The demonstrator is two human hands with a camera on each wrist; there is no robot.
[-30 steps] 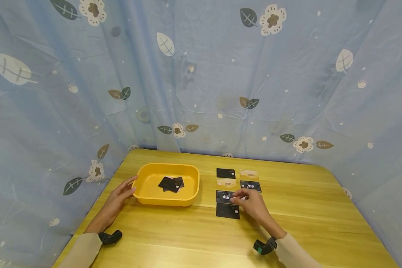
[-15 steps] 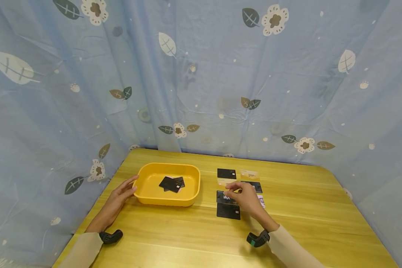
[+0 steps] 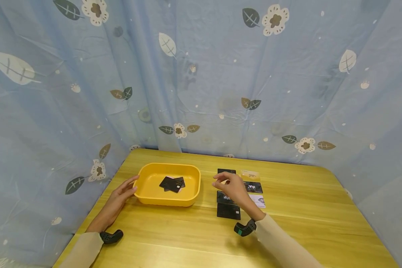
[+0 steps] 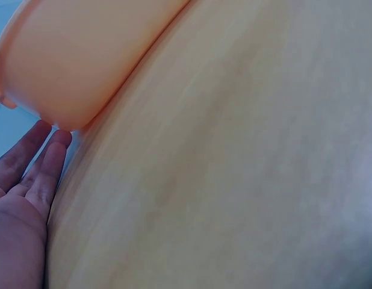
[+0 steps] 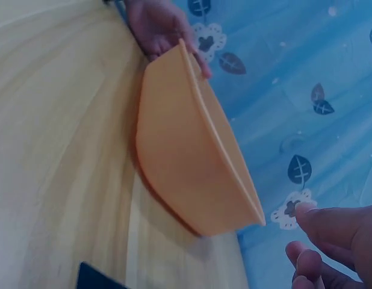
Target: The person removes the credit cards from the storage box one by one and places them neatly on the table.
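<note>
My left hand (image 3: 117, 197) rests its fingers against the left end of a yellow plastic basin (image 3: 168, 202); in the left wrist view the fingertips (image 4: 56, 141) touch its outer wall. Inside the basin lie several overlapping cards, a black card (image 3: 170, 184) on top. Over the left column of cards hovers my right hand (image 3: 232, 188), thumb and index finger curved with their tips apart and no card visible between them. Beneath it lie a black VIP card (image 3: 222, 197) and a plain black card (image 3: 228, 211). The hand covers the spot above the VIP card.
Right of the hand are a gold card (image 3: 250, 175), another black VIP card (image 3: 254, 187) and a white-and-purple card (image 3: 258, 201). Behind the hand a black card (image 3: 226, 171) shows partly. A patterned blue curtain (image 3: 201, 74) hangs behind the wooden table (image 3: 174, 234).
My right hand has moved left and away from me, from the VIP card to over the spot above it. The white-and-purple card has come into view. My left hand has stayed on the basin.
</note>
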